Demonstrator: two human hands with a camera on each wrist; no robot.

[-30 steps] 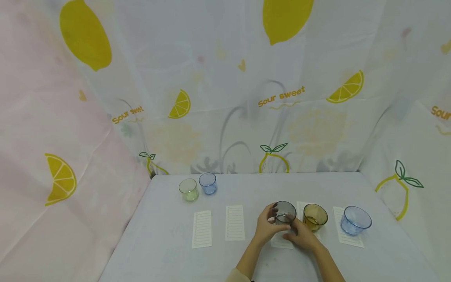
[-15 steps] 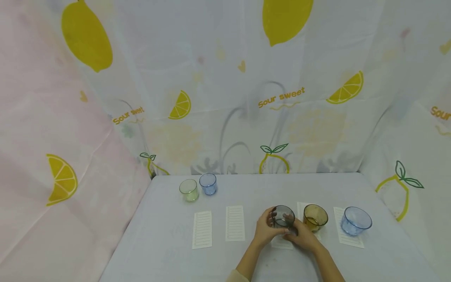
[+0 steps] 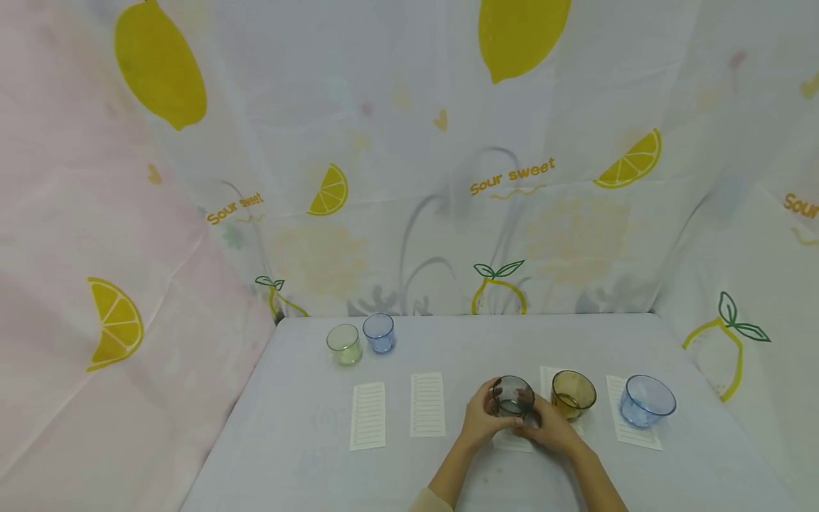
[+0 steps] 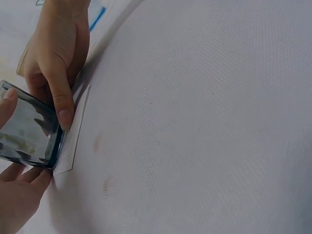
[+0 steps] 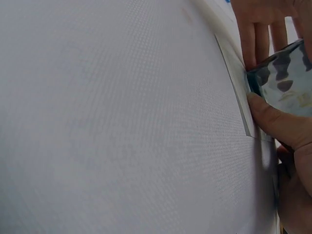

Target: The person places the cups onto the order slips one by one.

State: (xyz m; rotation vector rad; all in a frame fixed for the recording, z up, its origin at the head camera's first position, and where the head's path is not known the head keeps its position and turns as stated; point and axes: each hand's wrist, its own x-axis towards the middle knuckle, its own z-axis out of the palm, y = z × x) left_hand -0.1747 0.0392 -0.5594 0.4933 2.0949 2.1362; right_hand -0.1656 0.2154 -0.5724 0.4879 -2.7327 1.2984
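Observation:
A clear grey glass cup [image 3: 513, 398] stands upright over a lined paper slip [image 3: 512, 444], its base on or just above the slip. My left hand [image 3: 481, 418] grips the cup's left side, thumb at the front and fingers round the back. My right hand [image 3: 554, 429] holds the lower right of the cup. In the left wrist view, the right thumb [image 4: 64, 116] touches the cup's base edge; the other right fingers are partly hidden. Close beside the right hand, an amber glass cup [image 3: 573, 395] stands on another slip.
To the right, a blue glass bowl [image 3: 648, 402] stands on a paper slip [image 3: 640, 436]. At the back left are a green glass cup [image 3: 345, 346] and a blue glass cup [image 3: 380, 334]. Two bare slips, a left one [image 3: 368, 417] and a right one [image 3: 427, 405], lie left of my hands.
The grey cup has come down and slightly towards me and to the left, with both hands still on it. The other cups and slips have stayed put.

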